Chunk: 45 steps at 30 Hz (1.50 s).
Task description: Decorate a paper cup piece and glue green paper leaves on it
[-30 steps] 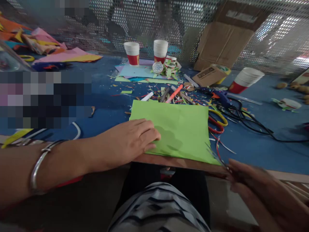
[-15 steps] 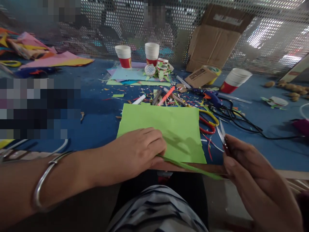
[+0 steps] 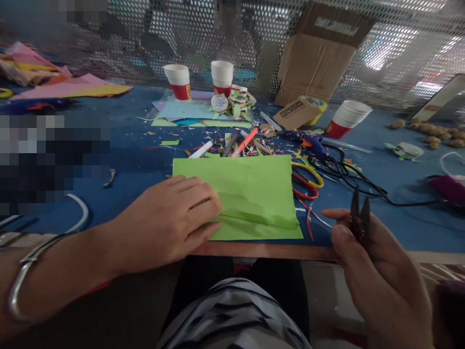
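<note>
A sheet of green paper [image 3: 250, 189] lies on the blue table near its front edge, with a narrow green strip [image 3: 261, 219] lying across its near part. My left hand [image 3: 170, 220] rests flat on the paper's left side, fingers stretched out and touching the strip's left end. A silver bangle sits on that wrist. My right hand [image 3: 378, 271] is off the table's right front, closed around small dark snips [image 3: 359, 218] whose blades point up.
Yellow- and red-handled scissors [image 3: 308, 182] lie right of the paper. Pens and paper scraps [image 3: 240, 143] lie behind it, with a glue gun [image 3: 314, 144] and black cable, paper cups [image 3: 178, 81], a tipped cup stack [image 3: 347, 118], cardboard boxes [image 3: 316, 58] and a mesh screen.
The green strip that hung off the front edge now lies on the sheet. My left hand slid left along the paper. My right hand rose with the snips upright.
</note>
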Each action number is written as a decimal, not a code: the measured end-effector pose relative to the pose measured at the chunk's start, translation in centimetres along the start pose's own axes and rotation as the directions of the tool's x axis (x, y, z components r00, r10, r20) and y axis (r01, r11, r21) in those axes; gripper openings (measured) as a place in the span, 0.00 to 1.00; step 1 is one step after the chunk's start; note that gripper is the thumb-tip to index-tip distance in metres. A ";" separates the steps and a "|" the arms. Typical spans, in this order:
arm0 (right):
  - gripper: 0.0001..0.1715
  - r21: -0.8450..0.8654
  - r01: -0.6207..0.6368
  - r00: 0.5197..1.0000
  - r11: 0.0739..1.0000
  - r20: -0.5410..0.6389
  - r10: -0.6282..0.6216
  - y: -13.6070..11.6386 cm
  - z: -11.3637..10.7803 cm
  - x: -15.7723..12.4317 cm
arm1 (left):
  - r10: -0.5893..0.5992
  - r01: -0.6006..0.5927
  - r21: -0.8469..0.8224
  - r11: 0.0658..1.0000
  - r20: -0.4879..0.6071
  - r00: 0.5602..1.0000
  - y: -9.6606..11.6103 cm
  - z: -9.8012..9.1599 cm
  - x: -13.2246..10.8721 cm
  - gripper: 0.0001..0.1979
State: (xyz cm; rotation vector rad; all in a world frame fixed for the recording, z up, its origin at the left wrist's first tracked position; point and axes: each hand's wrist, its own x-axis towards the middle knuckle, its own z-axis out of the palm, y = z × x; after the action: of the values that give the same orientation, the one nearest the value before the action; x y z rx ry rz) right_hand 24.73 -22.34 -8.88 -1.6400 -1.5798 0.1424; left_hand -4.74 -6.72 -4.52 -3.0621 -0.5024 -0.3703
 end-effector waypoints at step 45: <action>0.23 -0.372 0.297 0.916 0.880 0.371 -0.152 0.2 -3.4 -0.1 | 0.105 -0.071 -0.323 0.944 0.088 0.991 1.9 3.2 4.5 0.21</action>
State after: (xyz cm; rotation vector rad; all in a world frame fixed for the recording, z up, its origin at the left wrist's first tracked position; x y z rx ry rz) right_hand 26.91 -24.03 -6.91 -1.8019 -2.1727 -0.0592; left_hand 0.79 -6.96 -6.55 -3.4180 -0.3343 -0.3186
